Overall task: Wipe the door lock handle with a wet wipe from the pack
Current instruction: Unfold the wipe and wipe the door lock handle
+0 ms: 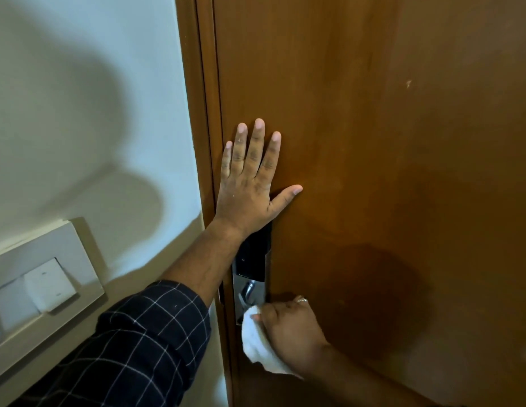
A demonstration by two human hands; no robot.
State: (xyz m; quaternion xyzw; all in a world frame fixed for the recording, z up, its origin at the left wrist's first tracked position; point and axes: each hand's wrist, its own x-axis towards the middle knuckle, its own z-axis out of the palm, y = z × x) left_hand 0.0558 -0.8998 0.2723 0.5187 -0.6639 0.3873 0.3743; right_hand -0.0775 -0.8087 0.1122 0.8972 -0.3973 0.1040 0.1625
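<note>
Wipe on the lock, low on the door.
Right hand (288, 333) grips the wipe (257, 345) against the lock (251, 277); left hand (250, 183) lies flat, fingers spread, on the door (373, 142) above.

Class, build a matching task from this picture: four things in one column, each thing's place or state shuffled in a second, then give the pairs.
Things:
1. left hand
2. right hand
3. white wet wipe
4. white wall switch plate

Places or states:
A. on the pale wall, left of the door frame
B. flat on the brown wooden door
C. bunched beside the silver lock plate
D. closed on the wipe

Pairs: 1-B, 2-D, 3-C, 4-A
</note>
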